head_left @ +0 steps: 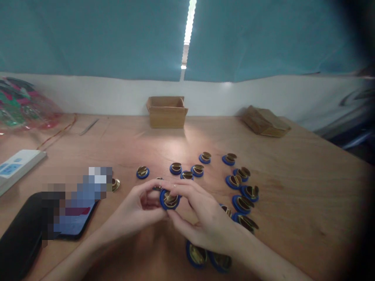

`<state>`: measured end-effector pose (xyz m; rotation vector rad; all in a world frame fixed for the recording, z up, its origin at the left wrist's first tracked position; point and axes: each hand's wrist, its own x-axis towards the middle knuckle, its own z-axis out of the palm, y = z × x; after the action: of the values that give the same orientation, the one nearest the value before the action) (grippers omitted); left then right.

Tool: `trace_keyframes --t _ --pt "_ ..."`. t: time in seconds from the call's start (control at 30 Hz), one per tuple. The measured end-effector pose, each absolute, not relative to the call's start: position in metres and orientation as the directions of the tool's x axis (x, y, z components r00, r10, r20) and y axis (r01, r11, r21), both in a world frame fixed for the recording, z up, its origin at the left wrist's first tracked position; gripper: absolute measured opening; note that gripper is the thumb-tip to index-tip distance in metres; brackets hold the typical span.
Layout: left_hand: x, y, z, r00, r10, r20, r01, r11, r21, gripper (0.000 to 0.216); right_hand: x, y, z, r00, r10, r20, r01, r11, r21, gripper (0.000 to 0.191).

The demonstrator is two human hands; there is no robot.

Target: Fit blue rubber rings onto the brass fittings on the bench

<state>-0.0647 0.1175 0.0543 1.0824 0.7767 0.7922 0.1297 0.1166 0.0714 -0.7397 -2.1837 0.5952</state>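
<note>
In front of me, both hands hold one round blue-rimmed piece with a gold metal fitting (pixel 170 200). My left hand (pixel 137 205) grips it from the left, fingers curled around its edge. From the right, my right hand (pixel 202 212) pinches it between thumb and fingers. Partly hidden behind the fingers lies another such piece (pixel 158 184). More blue-and-gold pieces lie on the table, such as one at the left (pixel 142 172) and several to the right (pixel 243 203). Two more (pixel 197 254) sit under my right wrist.
At the back of the wooden table (pixel 293 175) stands an open cardboard box (pixel 167 117), with a crumpled brown carton (pixel 265 121) to its right. A phone (pixel 77 222), a black case (pixel 20 238), a white power strip (pixel 19 169) and plastic bags (pixel 26 105) occupy the left side.
</note>
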Motion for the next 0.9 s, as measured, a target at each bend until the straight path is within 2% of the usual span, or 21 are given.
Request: trace_keyframes --t 0.17,0.33,0.43,0.53,0.7,0.8,0.9 --pt "-0.073 0.117 0.056 0.595 0.794 -0.126 -0.213 0.307 0.927 0.047 0.134 0.118 0.069 -0.549 0.694 0.467 0.296 0.683 -0.668 0.046" --pt "-0.075 0.119 0.06 0.545 0.827 -0.137 -0.185 0.278 0.943 0.031 0.136 0.118 0.07 -0.538 0.727 0.426 0.302 0.639 -0.708 0.047" --pt "-0.073 0.119 0.063 0.54 0.827 -0.153 -0.193 0.299 0.935 0.029 0.137 0.116 0.073 -0.545 0.735 0.402 0.246 0.599 -0.762 0.051" --pt "-0.071 0.118 0.064 0.564 0.81 -0.16 -0.22 0.334 0.917 0.03 0.139 0.116 0.076 -0.501 0.779 0.377 0.157 0.51 -0.846 0.048" --pt "-0.071 0.117 0.063 0.505 0.85 -0.151 -0.206 0.289 0.935 0.028 0.144 0.127 0.074 -0.317 0.906 0.281 0.016 0.301 -0.954 0.02" --pt "-0.072 0.116 0.061 0.509 0.851 -0.131 -0.165 0.246 0.955 0.031 0.143 0.133 0.069 -0.362 0.912 0.192 -0.073 0.178 -0.981 0.019" --pt "-0.073 0.115 0.06 0.49 0.865 -0.11 -0.139 0.202 0.969 0.032 0.14 0.133 0.065 -0.423 0.893 0.151 -0.088 0.126 -0.988 0.023"
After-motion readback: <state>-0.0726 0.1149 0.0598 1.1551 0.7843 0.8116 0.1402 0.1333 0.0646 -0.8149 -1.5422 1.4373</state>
